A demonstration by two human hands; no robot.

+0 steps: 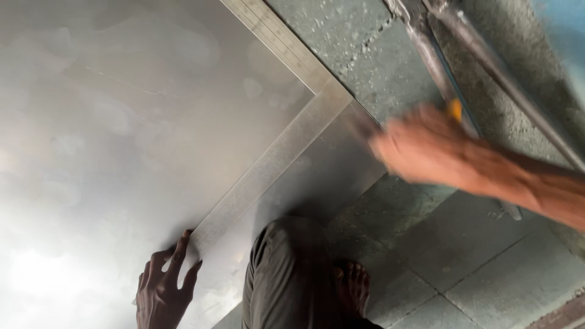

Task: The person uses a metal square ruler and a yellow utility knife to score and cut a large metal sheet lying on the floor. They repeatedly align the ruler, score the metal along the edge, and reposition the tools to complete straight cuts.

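Knee and bare foot at the edge of a metal sheet, both hands at a steel square.

Bent knee [283, 274] and foot [351, 286] sit lowest in view, on the tiled floor [487, 268] at the sheet's [122, 122] edge. Left hand [161, 286] lies flat on the sheet, fingers spread, fingertips pressing the lower end of the square [274, 152], gripping nothing. That square lies on the sheet, its corner near the sheet's right edge, one arm running up, the other down-left. Right hand [420, 149] is blurred beside the corner; whether it grips anything I cannot tell. A yellow bit [454, 109] shows just above it. Metal rods [487, 61] lie on the floor behind.
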